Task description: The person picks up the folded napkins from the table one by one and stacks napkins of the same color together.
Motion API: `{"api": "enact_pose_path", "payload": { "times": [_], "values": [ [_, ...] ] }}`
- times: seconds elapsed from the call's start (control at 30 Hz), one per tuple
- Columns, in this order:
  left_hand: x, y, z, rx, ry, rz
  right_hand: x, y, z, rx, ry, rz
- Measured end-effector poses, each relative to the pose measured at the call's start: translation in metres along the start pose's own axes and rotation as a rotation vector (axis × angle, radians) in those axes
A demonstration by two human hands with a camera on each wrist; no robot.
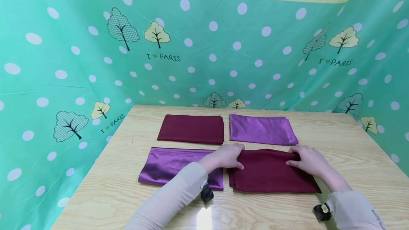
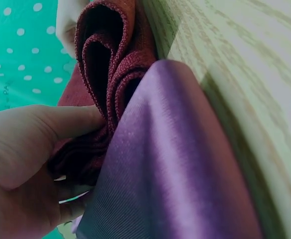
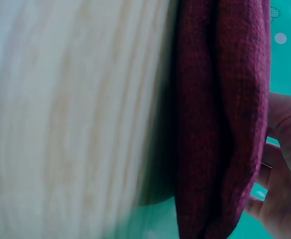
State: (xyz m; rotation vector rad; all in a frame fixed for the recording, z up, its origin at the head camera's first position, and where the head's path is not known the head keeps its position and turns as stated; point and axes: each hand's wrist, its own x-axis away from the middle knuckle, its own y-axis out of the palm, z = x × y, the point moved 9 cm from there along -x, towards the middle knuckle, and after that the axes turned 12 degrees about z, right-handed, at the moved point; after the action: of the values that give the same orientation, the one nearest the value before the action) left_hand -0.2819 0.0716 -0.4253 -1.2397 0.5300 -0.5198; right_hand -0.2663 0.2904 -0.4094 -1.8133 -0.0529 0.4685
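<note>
While the left hand pinches the upper left corner of the folded maroon cloth, the right hand grasps its upper right edge, lower centre of frame. Purple cloth lies just left; two more folded cloths sit above, on the wooden table.

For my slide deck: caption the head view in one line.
Both hands, left and right, grip the far edge of a folded maroon cloth on a wooden table among three other folded cloths.
</note>
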Motion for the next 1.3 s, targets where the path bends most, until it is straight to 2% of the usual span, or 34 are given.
{"api": "enact_pose_path", "payload": {
  "times": [0.3,0.77,0.9,1.13,1.3],
  "values": [
    [0.002,-0.004,-0.008,0.019,-0.019,-0.001,0.002,-0.007,0.008,-0.035,0.03,-0.019],
    [0.003,-0.01,-0.018,0.136,-0.026,0.03,-0.005,-0.03,0.006,-0.048,0.037,-0.046],
    [0.003,-0.019,-0.019,0.157,-0.034,0.04,-0.008,-0.038,0.003,-0.056,0.024,-0.026],
    [0.001,-0.043,-0.019,0.177,-0.015,0.059,-0.014,-0.054,-0.001,-0.026,0.019,0.012],
    [-0.003,-0.058,-0.025,0.186,-0.011,0.074,-0.019,-0.062,-0.006,-0.037,0.027,0.012]
  ]
}}
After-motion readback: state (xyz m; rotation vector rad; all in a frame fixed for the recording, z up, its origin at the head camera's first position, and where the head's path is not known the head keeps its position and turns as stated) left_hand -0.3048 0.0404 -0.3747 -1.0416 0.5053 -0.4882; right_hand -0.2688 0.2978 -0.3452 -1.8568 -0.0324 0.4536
